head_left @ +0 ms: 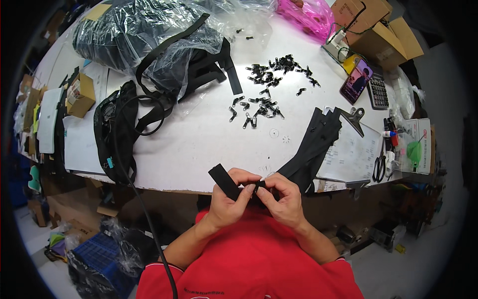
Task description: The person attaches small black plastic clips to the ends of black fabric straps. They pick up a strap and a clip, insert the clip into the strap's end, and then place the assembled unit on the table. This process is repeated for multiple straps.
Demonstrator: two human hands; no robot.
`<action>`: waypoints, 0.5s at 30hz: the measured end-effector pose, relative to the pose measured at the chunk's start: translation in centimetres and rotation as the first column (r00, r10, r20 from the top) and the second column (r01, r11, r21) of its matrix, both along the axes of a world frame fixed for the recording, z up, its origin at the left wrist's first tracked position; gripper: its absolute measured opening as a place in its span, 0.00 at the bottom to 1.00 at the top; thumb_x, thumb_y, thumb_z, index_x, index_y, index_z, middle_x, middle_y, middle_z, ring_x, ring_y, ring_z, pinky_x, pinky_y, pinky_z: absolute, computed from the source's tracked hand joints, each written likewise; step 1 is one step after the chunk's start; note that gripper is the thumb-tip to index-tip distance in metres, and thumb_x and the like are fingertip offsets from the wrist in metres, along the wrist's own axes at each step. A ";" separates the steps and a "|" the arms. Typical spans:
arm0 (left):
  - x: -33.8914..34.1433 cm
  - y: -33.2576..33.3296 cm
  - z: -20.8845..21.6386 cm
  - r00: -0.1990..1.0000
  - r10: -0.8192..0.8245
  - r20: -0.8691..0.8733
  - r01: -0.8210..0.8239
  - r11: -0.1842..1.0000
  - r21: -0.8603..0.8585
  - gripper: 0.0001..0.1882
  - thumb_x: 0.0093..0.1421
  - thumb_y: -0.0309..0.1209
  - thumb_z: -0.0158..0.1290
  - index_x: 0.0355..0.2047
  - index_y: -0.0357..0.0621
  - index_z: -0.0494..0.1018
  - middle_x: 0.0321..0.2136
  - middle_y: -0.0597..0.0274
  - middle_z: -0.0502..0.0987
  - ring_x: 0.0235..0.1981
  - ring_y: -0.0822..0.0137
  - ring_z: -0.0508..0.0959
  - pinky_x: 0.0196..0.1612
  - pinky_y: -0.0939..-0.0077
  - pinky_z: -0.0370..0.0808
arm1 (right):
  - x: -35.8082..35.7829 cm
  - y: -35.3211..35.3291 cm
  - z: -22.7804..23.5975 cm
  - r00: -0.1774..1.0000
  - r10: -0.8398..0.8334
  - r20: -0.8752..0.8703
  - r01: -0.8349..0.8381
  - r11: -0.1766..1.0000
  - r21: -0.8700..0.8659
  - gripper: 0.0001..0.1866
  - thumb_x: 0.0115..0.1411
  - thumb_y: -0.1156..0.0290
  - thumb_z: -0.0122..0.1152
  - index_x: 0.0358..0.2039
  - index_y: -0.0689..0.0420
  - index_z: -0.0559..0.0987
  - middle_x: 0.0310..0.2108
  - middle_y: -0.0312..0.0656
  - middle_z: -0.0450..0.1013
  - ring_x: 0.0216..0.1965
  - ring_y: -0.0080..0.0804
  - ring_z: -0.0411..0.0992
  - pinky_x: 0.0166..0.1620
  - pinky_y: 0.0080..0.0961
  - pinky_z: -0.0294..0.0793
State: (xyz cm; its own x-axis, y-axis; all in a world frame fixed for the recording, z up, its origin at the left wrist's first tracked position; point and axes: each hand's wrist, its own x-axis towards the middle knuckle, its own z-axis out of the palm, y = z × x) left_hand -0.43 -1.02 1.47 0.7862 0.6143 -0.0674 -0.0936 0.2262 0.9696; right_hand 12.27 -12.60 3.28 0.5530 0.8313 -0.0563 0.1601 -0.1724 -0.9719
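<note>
Both hands meet just past the table's front edge, over a black zipper tape (224, 182). My left hand (230, 203) is closed round it, and one flat end sticks up to the left past the fingers. My right hand (285, 198) pinches at the other end, its fingertips touching those of the left. A small dark piece shows between the thumbs; whether it is a slider I cannot make out. A bundle of similar black tapes (313, 144) lies beside my right hand. Loose black zipper sliders (266, 106) are scattered farther back on the white table (209, 144).
Plastic-wrapped black material (144, 37) fills the back left, with black straps in front. A black cable (142, 204) hangs over the left front edge. At right are a clipboard (351, 154), a propped phone (356, 82), a calculator (378, 92), scissors (379, 165) and cardboard boxes (383, 45).
</note>
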 end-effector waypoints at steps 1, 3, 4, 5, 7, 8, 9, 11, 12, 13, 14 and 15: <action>0.0 0.0 -0.1 1.000 0.008 0.018 -0.009 0.998 0.055 0.10 0.62 0.17 0.51 0.42 0.35 0.76 0.40 0.56 0.76 0.36 0.69 0.78 0.37 0.78 0.76 | -0.1 0.1 -0.2 1.000 -0.014 0.015 0.013 1.000 0.022 0.05 0.57 0.76 0.68 0.31 0.62 0.80 0.28 0.38 0.75 0.24 0.20 0.68 0.27 0.18 0.65; 0.1 0.1 -0.1 1.000 0.016 0.011 -0.017 0.992 0.124 0.09 0.61 0.16 0.52 0.42 0.35 0.76 0.39 0.56 0.76 0.35 0.69 0.78 0.37 0.77 0.76 | -0.3 0.1 -0.6 0.999 -0.037 0.007 0.036 0.998 0.060 0.05 0.57 0.75 0.68 0.30 0.62 0.80 0.27 0.38 0.75 0.24 0.20 0.68 0.27 0.19 0.65; 0.1 0.2 -0.1 1.000 0.020 0.007 -0.021 0.987 0.159 0.09 0.60 0.16 0.52 0.41 0.35 0.76 0.38 0.55 0.77 0.35 0.69 0.79 0.36 0.76 0.76 | -0.4 0.1 -0.7 0.999 -0.047 0.001 0.047 0.996 0.079 0.05 0.57 0.75 0.68 0.30 0.62 0.80 0.27 0.38 0.75 0.23 0.20 0.67 0.27 0.19 0.65; 0.1 0.2 0.0 1.000 0.023 0.010 -0.025 0.985 0.170 0.09 0.60 0.16 0.53 0.41 0.35 0.76 0.37 0.55 0.77 0.35 0.68 0.79 0.36 0.76 0.76 | -0.4 0.1 -0.7 0.999 -0.050 0.021 0.049 0.996 0.076 0.05 0.57 0.75 0.68 0.30 0.62 0.80 0.27 0.38 0.75 0.23 0.20 0.68 0.27 0.19 0.65; 0.1 0.2 0.1 0.999 0.028 0.017 -0.031 0.981 0.190 0.09 0.58 0.15 0.53 0.39 0.35 0.77 0.35 0.55 0.77 0.34 0.66 0.79 0.36 0.75 0.77 | -0.5 0.1 -0.5 0.996 -0.057 0.062 0.053 0.996 0.069 0.05 0.57 0.75 0.68 0.29 0.63 0.80 0.26 0.38 0.75 0.24 0.20 0.68 0.27 0.19 0.65; 0.1 0.3 -0.1 0.999 0.035 0.026 -0.040 0.969 0.245 0.10 0.57 0.15 0.53 0.39 0.35 0.77 0.34 0.55 0.77 0.34 0.65 0.79 0.36 0.75 0.77 | -0.5 0.0 -0.5 0.998 -0.054 0.039 0.052 0.998 0.047 0.05 0.57 0.75 0.68 0.29 0.63 0.80 0.26 0.38 0.75 0.24 0.20 0.69 0.27 0.19 0.66; 0.2 0.4 -0.3 0.998 0.040 0.038 -0.050 0.953 0.299 0.10 0.57 0.14 0.54 0.38 0.35 0.77 0.34 0.55 0.77 0.34 0.65 0.79 0.36 0.74 0.77 | -0.5 0.0 -0.5 0.998 -0.052 0.018 0.052 0.998 0.024 0.05 0.58 0.75 0.68 0.29 0.63 0.80 0.26 0.38 0.75 0.24 0.20 0.69 0.28 0.18 0.66; 0.3 0.4 -0.6 0.997 0.047 0.054 -0.064 0.927 0.370 0.10 0.56 0.14 0.54 0.38 0.36 0.77 0.33 0.55 0.77 0.33 0.63 0.79 0.36 0.74 0.76 | -0.9 -0.1 -0.9 0.990 -0.087 -0.109 0.088 0.996 0.007 0.05 0.57 0.76 0.68 0.29 0.62 0.80 0.25 0.38 0.75 0.25 0.22 0.70 0.28 0.19 0.66; 0.4 0.4 -0.7 0.997 0.052 0.057 -0.071 0.918 0.390 0.11 0.55 0.13 0.54 0.37 0.36 0.77 0.33 0.55 0.77 0.33 0.63 0.79 0.35 0.74 0.76 | -1.3 -0.1 -1.4 0.969 -0.119 -0.215 0.124 0.992 0.009 0.05 0.57 0.76 0.68 0.29 0.62 0.80 0.25 0.38 0.75 0.25 0.23 0.70 0.28 0.19 0.66; 0.4 0.4 -0.7 0.997 0.057 0.060 -0.077 0.909 0.410 0.11 0.54 0.13 0.54 0.37 0.36 0.78 0.32 0.55 0.77 0.32 0.62 0.79 0.35 0.75 0.76 | -1.5 -0.1 -1.7 0.936 -0.148 -0.319 0.159 0.987 0.008 0.05 0.57 0.76 0.69 0.29 0.62 0.80 0.26 0.39 0.75 0.26 0.24 0.71 0.29 0.20 0.67; 0.4 0.3 -0.8 0.996 0.062 0.058 -0.081 0.908 0.412 0.11 0.55 0.13 0.54 0.37 0.36 0.77 0.33 0.55 0.77 0.32 0.63 0.79 0.34 0.75 0.76 | -1.2 0.0 -1.6 0.983 -0.117 -0.144 0.125 0.991 0.048 0.05 0.56 0.76 0.69 0.30 0.61 0.81 0.26 0.39 0.75 0.26 0.26 0.71 0.29 0.21 0.67; 0.3 0.2 -0.8 0.996 0.067 0.056 -0.084 0.907 0.414 0.11 0.55 0.13 0.54 0.37 0.36 0.77 0.33 0.55 0.77 0.31 0.64 0.78 0.33 0.76 0.76 | -0.6 0.1 -1.5 0.996 -0.087 0.036 0.084 0.993 0.082 0.05 0.56 0.75 0.69 0.30 0.60 0.81 0.27 0.39 0.76 0.27 0.27 0.71 0.30 0.21 0.67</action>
State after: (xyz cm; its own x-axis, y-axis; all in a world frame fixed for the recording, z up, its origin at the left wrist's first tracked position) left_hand -0.09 -0.78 0.67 0.7328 0.6379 0.2366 -0.1342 -0.2054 0.9694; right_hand 11.70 -12.49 1.80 0.6230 0.7816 0.0316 0.1861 -0.1089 -0.9765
